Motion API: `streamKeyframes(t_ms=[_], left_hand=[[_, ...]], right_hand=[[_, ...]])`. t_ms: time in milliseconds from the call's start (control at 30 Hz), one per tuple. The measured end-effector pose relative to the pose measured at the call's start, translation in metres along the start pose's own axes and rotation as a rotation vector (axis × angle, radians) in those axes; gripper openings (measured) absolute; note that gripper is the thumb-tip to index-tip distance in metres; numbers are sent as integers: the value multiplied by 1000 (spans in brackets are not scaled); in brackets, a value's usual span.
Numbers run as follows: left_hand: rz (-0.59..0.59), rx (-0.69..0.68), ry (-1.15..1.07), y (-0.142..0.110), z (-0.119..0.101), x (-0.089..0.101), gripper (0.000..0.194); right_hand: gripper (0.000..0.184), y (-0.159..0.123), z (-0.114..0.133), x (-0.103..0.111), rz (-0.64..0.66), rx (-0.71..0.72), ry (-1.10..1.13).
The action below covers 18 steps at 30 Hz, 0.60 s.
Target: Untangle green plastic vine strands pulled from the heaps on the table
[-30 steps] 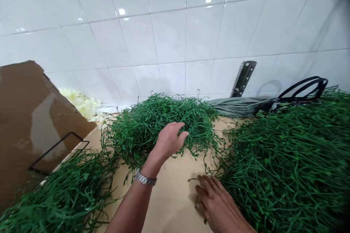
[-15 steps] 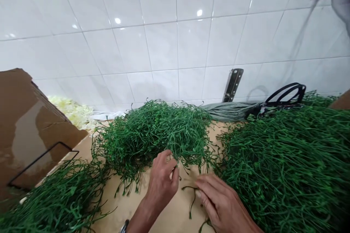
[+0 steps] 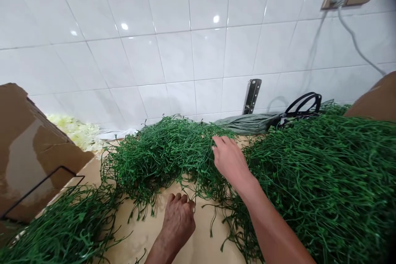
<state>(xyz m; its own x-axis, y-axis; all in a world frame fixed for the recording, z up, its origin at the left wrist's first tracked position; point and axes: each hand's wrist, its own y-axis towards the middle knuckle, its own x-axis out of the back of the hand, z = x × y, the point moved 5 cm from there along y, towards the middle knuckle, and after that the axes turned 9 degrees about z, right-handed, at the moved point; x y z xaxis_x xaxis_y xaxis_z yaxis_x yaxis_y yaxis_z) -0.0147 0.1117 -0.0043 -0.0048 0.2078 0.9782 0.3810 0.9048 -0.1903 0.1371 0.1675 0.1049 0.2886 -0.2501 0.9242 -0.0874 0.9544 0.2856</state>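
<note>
A bushy pile of artificial green plant stems (image 3: 167,144) lies on the tan tabletop (image 3: 201,231) before me, thin strands with small budded tips. My left hand (image 3: 179,218) is closed just in front of this pile, fingers curled under. A thin strand shows by its index finger, but the grip itself is hidden. Over the right end of the same pile reaches my right hand (image 3: 230,159), its fingers stretched forward with thumb and index slightly apart at the strands. A few loose stems (image 3: 213,218) lie on the surface between my hands.
A larger green heap (image 3: 324,181) fills the right side; another heap (image 3: 68,222) lies front left. At left stand a torn cardboard box (image 3: 34,152) and a black wire frame (image 3: 40,185). Pale yellow flowers (image 3: 77,132), a black-handled bag (image 3: 300,111) and a metal bracket (image 3: 252,97) line the tiled wall.
My right hand has gone from the tabletop up and forward onto the pile. My left hand has drawn back from the pile's edge and curled in. The view has turned right, showing a socket.
</note>
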Motion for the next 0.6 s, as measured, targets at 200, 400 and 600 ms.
streamKeyframes(t_ms=[200, 400, 600], left_hand=[[-43, 26, -230, -4, 0, 7, 26], [-311, 141, -876, 45, 3, 30, 54], [-497, 288, -857, 121, 25, 63, 34]], right_hand=[[23, 60, -4, -22, 134, -52, 14], [21, 82, 3, -27, 79, -11, 93], [25, 93, 6, 36, -157, 88, 233]])
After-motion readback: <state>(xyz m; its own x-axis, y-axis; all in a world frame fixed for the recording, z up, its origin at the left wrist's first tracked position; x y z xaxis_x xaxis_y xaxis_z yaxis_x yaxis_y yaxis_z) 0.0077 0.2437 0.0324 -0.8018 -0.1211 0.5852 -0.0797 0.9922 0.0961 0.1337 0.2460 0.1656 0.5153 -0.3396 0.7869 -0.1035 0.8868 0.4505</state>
